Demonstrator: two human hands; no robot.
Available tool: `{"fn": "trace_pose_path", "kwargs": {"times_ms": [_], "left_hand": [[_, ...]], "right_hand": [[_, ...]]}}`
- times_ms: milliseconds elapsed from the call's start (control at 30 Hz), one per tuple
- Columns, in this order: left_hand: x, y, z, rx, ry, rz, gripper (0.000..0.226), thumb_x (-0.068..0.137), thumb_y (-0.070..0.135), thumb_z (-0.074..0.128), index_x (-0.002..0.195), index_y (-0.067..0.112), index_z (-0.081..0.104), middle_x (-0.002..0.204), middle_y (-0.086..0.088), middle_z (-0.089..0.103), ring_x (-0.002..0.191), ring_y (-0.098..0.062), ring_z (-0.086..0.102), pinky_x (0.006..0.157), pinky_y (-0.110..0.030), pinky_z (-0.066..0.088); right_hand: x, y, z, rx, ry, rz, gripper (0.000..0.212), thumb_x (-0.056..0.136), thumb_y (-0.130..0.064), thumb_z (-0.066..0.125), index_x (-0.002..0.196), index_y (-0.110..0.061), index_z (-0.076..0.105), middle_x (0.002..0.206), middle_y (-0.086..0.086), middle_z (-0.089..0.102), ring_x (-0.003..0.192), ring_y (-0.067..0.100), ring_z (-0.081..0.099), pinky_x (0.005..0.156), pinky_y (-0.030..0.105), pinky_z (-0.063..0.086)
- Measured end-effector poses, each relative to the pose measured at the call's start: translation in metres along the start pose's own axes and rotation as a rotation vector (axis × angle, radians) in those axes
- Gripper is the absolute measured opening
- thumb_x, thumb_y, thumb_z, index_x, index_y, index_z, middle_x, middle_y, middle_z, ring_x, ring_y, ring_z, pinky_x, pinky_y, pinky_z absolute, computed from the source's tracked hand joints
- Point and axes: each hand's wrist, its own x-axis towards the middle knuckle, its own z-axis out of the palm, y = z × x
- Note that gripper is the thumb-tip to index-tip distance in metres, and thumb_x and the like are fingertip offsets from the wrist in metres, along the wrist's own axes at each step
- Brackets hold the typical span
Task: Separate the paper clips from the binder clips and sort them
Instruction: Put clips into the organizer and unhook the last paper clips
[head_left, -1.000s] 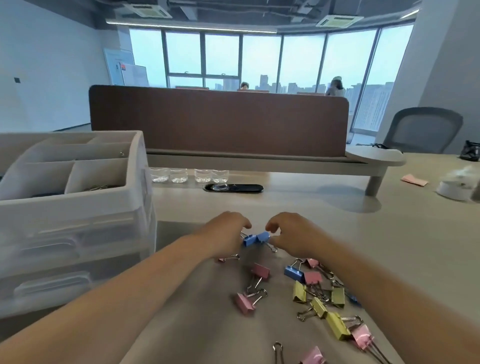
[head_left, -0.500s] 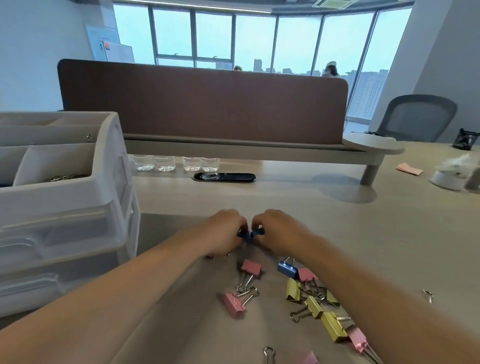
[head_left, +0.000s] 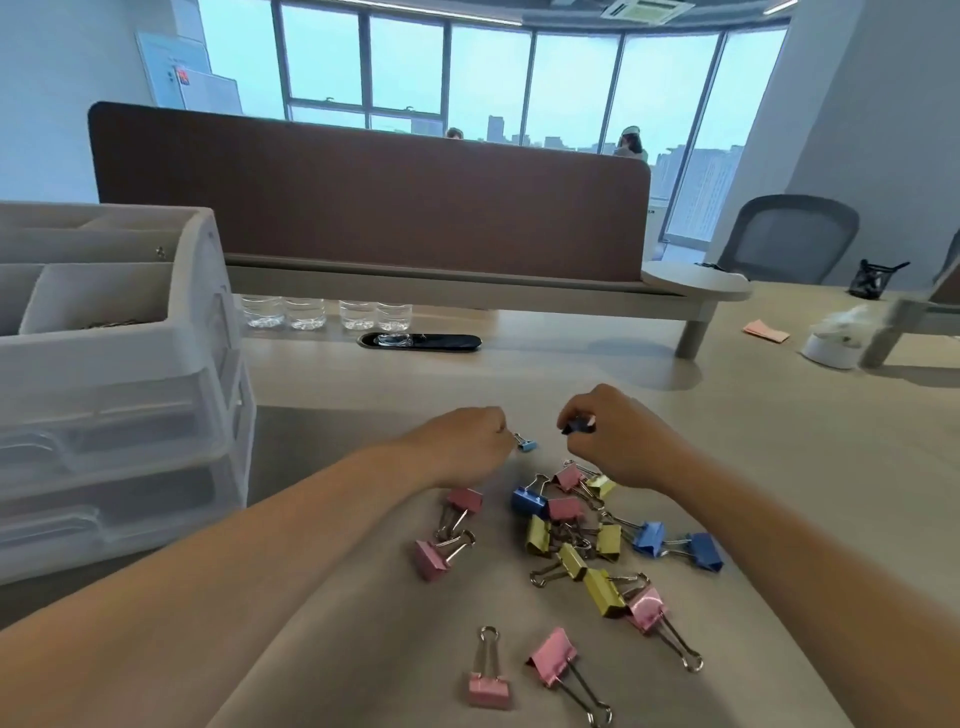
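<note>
Left hand (head_left: 467, 441) pinches a light-blue binder clip (head_left: 527, 445) — right hand (head_left: 608, 436) pinches a dark-blue binder clip (head_left: 577, 426) above the worktop (head_left: 571, 379).

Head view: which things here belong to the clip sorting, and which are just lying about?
Job: left hand pinching a light-blue clip; right hand gripping a dark-blue clip; loose binder clips; white organizer.
Lying about: water bottles; pink paper; office chair.
</note>
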Motion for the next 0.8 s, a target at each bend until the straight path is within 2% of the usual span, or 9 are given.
{"fn": "trace_pose_path", "kwargs": {"times_ms": [133, 233, 300, 400, 533, 633, 800], "left_hand": [[0.0, 0.02, 0.012, 0.163, -0.071, 0.004, 0.031, 0.095, 0.04, 0.051, 0.103, 0.01, 0.056, 0.098, -0.012, 0.061, 0.074, -0.02, 0.053, 0.062, -0.031, 0.039], [-0.001, 0.028, 0.018, 0.246, -0.106, 0.027, 0.047, 0.091, 0.052, 0.056, 0.098, 0.006, 0.063, 0.091, -0.018, 0.06, 0.069, -0.017, 0.048, 0.055, -0.03, 0.032], [0.002, 0.032, 0.019, 0.276, -0.12, 0.033, 0.05, 0.092, 0.052, 0.056, 0.096, 0.003, 0.064, 0.095, -0.015, 0.064, 0.075, -0.021, 0.052, 0.055, -0.029, 0.031], [0.006, 0.035, 0.022, 0.301, -0.144, 0.036, 0.043, 0.092, 0.05, 0.057, 0.084, 0.008, 0.06, 0.084, -0.012, 0.062, 0.084, -0.028, 0.058, 0.061, -0.03, 0.034], [0.009, 0.035, 0.024, 0.269, -0.177, 0.028, 0.043, 0.092, 0.047, 0.06, 0.094, 0.004, 0.062, 0.085, -0.009, 0.061, 0.081, -0.026, 0.057, 0.062, -0.03, 0.037], [0.007, 0.034, 0.024, 0.233, -0.185, 0.022, 0.044, 0.094, 0.047, 0.058, 0.095, 0.003, 0.062, 0.079, -0.009, 0.056, 0.072, -0.022, 0.05, 0.056, -0.03, 0.033], [0.002, 0.032, 0.02, 0.233, -0.203, -0.002, 0.048, 0.091, 0.049, 0.06, 0.104, 0.004, 0.065, 0.097, -0.016, 0.065, 0.078, -0.023, 0.054, 0.061, -0.03, 0.036]], "right_hand": [[-0.014, 0.013, -0.005, -0.022, -0.042, 0.059, 0.012, 0.088, -0.018, 0.058, 0.099, -0.02, 0.062, 0.103, -0.002, 0.053, 0.087, 0.014, 0.055, 0.071, 0.023, 0.045], [-0.02, 0.018, -0.004, -0.021, -0.069, 0.084, 0.012, 0.088, -0.015, 0.055, 0.099, -0.021, 0.058, 0.1, -0.003, 0.057, 0.09, 0.017, 0.056, 0.078, 0.03, 0.05], [-0.023, 0.023, -0.003, -0.019, -0.072, 0.097, 0.014, 0.089, -0.015, 0.054, 0.1, -0.022, 0.057, 0.1, -0.004, 0.058, 0.091, 0.016, 0.056, 0.079, 0.03, 0.05], [-0.025, 0.028, 0.0, -0.016, -0.079, 0.106, 0.02, 0.09, -0.018, 0.053, 0.109, -0.023, 0.06, 0.105, -0.006, 0.059, 0.094, 0.014, 0.056, 0.08, 0.026, 0.05], [-0.029, 0.03, 0.002, -0.006, -0.079, 0.101, 0.027, 0.092, -0.019, 0.053, 0.117, -0.021, 0.062, 0.115, -0.004, 0.061, 0.1, 0.013, 0.057, 0.086, 0.026, 0.05], [-0.032, 0.03, 0.003, 0.006, -0.083, 0.096, 0.026, 0.093, -0.018, 0.052, 0.116, -0.021, 0.063, 0.111, -0.005, 0.06, 0.098, 0.013, 0.057, 0.083, 0.025, 0.049], [-0.035, 0.026, 0.003, 0.011, -0.094, 0.09, 0.024, 0.091, -0.02, 0.052, 0.112, -0.021, 0.064, 0.108, -0.004, 0.061, 0.096, 0.016, 0.058, 0.083, 0.029, 0.051]]}}
